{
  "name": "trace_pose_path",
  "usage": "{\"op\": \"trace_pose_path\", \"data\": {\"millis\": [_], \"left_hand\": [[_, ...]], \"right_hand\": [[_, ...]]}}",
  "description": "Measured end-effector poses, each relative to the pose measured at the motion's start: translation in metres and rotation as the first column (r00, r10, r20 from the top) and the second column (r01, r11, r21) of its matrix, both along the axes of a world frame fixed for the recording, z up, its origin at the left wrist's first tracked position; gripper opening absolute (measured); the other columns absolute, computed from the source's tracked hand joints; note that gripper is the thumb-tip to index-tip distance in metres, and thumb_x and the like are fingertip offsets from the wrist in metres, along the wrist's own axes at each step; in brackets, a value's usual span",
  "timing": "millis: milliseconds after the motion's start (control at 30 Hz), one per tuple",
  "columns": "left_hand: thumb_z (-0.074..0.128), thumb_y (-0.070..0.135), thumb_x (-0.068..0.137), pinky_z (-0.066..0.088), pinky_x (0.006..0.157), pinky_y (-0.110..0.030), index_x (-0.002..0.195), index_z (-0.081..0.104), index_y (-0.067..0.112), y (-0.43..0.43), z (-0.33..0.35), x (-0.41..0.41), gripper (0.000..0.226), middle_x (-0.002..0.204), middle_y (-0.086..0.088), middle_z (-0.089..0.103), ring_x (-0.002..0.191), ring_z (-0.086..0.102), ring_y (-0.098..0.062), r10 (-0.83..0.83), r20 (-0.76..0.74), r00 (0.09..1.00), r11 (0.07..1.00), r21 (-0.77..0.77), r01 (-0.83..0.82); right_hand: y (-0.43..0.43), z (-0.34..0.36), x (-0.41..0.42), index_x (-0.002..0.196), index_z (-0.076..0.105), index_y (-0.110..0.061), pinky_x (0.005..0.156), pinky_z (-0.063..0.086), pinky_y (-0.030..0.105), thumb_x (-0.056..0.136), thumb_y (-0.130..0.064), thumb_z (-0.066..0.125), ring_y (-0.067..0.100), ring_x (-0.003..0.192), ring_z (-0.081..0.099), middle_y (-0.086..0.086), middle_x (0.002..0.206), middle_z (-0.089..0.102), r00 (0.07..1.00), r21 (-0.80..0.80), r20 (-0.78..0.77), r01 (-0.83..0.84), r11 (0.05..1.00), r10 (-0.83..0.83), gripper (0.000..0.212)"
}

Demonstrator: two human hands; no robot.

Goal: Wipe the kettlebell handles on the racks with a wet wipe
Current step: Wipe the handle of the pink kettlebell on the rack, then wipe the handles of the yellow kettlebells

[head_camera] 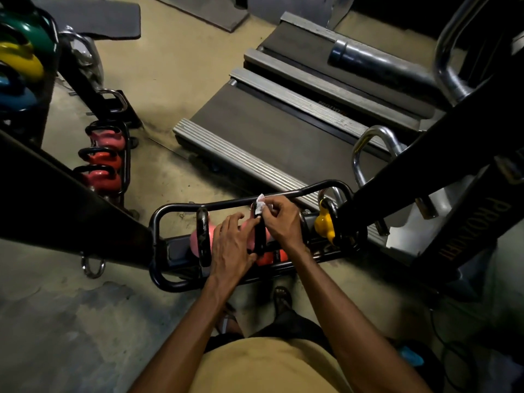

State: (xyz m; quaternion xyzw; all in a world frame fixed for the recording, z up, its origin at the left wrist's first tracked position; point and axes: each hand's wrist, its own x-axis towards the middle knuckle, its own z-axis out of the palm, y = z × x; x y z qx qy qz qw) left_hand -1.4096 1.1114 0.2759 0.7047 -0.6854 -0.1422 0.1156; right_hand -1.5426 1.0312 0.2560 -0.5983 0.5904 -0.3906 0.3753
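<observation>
At far left I see a tall rack [52, 80] carrying green, yellow and blue kettlebells. To its right, a small rack [127, 154] holds three pink and red kettlebells [103, 158] with black handles. Directly below my camera, a low black rack [158, 222] sits on the concrete floor [71, 321]. Its leftmost item is a pink kettlebell [195, 239]. The left grip [231, 245] comes next: it is wide, fingers nearly straight, with the fingertips touching the left side of the middle kettlebell's handle [259, 236]. That handle is black and stands upright over a red body. The wipe [260, 205], white and crumpled, sits on the top end of this handle. The right grip [280, 222] is narrow, pinching the wipe against the handle. Just right of it, a yellow kettlebell [323, 222] occupies the same rack. Two treadmills [283, 123] lie behind the rack, and a black frame post [453, 165] crosses at far right.
</observation>
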Motion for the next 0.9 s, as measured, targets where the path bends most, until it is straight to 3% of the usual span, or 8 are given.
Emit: {"op": "trace_pose_path", "data": {"millis": [100, 233, 300, 400, 500, 600, 667, 900], "left_hand": [[0.094, 0.04, 0.056, 0.046, 0.103, -0.045, 0.137, 0.053, 0.033, 0.003, 0.0, -0.003, 0.092, 0.14, -0.008, 0.05, 0.126, 0.051, -0.029, 0.041, 0.016, 0.999, 0.999, 0.019, -0.041], [0.094, 0.033, 0.055, 0.047, 0.102, -0.046, 0.143, 0.047, 0.037, 0.008, -0.001, -0.014, 0.1, 0.139, -0.006, 0.047, 0.123, 0.052, -0.029, 0.116, 0.033, 0.993, 0.991, 0.069, -0.118], [0.094, 0.031, 0.057, 0.045, 0.105, -0.048, 0.146, 0.045, 0.036, 0.012, 0.001, -0.026, 0.102, 0.142, -0.009, 0.046, 0.127, 0.051, -0.031, 0.165, 0.049, 0.985, 0.984, 0.052, -0.168], [0.092, 0.03, 0.059, 0.041, 0.109, -0.051, 0.144, 0.048, 0.025, 0.016, 0.003, -0.054, 0.096, 0.147, -0.015, 0.042, 0.134, 0.044, -0.036, 0.208, 0.113, 0.971, 0.978, -0.025, -0.207], [0.092, 0.031, 0.059, 0.036, 0.113, -0.052, 0.141, 0.053, 0.021, 0.018, 0.001, -0.096, 0.091, 0.147, -0.016, 0.044, 0.135, 0.043, -0.036, 0.164, 0.096, 0.982, 0.985, -0.066, -0.158], [0.09, 0.04, 0.063, 0.041, 0.109, -0.05, 0.145, 0.048, 0.024, 0.011, -0.01, -0.127, 0.094, 0.147, -0.013, 0.044, 0.132, 0.045, -0.033, 0.104, 0.1, 0.99, 0.995, 0.003, -0.104], [0.088, 0.04, 0.065, 0.043, 0.108, -0.048, 0.147, 0.045, 0.024, 0.006, -0.015, -0.137, 0.094, 0.144, -0.012, 0.045, 0.129, 0.044, -0.032, 0.098, 0.115, 0.988, 0.995, 0.025, -0.102], [0.088, 0.029, 0.065, 0.046, 0.101, -0.042, 0.138, 0.052, 0.026, -0.001, -0.027, -0.139, 0.082, 0.13, -0.008, 0.052, 0.119, 0.049, -0.026, 0.134, 0.118, 0.984, 0.991, -0.009, -0.134]], "right_hand": [[-0.001, -0.003, -0.005, 0.099, 0.078, -0.006, 0.079, 0.054, 0.011, 0.087, -0.003, 0.07, 0.003, 0.091, 0.069, 0.005, 0.098, 0.073, 0.996, -0.025, 0.038, -0.075, 0.997, 0.076, 0.014], [-0.017, -0.003, -0.023, 0.091, 0.079, -0.01, 0.078, 0.059, 0.02, 0.083, -0.004, 0.071, 0.007, 0.085, 0.072, 0.003, 0.094, 0.074, 0.983, -0.01, 0.019, -0.184, 0.983, 0.184, 0.013], [-0.028, -0.004, -0.041, 0.088, 0.077, -0.015, 0.077, 0.059, 0.025, 0.081, -0.006, 0.069, 0.01, 0.083, 0.071, 0.0, 0.091, 0.074, 0.977, -0.028, -0.012, -0.211, 0.977, 0.211, 0.013], [-0.042, -0.008, -0.075, 0.095, 0.072, -0.014, 0.076, 0.055, 0.021, 0.08, -0.004, 0.066, 0.008, 0.082, 0.069, -0.003, 0.089, 0.074, 0.978, -0.036, -0.006, -0.211, 0.977, 0.211, 0.019], [-0.051, -0.019, -0.101, 0.101, 0.075, -0.014, 0.078, 0.054, 0.017, 0.083, -0.005, 0.067, 0.004, 0.083, 0.069, -0.003, 0.092, 0.076, 0.976, 0.042, -0.022, -0.217, 0.975, 0.219, 0.022], [-0.053, -0.025, -0.108, 0.094, 0.078, -0.019, 0.08, 0.059, 0.027, 0.084, -0.014, 0.07, 0.007, 0.082, 0.072, -0.005, 0.085, 0.077, 0.966, 0.097, -0.019, -0.255, 0.962, 0.258, 0.015], [-0.05, -0.024, -0.11, 0.092, 0.08, -0.022, 0.083, 0.056, 0.027, 0.083, -0.016, 0.071, 0.007, 0.088, 0.069, -0.006, 0.086, 0.076, 0.956, 0.073, -0.08, -0.277, 0.958, 0.283, 0.014], [-0.04, -0.015, -0.111, 0.082, 0.074, -0.011, 0.08, 0.057, 0.033, 0.079, 0.007, 0.06, 0.013, 0.087, 0.068, 0.001, 0.09, 0.071, 0.929, -0.08, -0.157, -0.35, 0.933, 0.335, 0.023]]}}
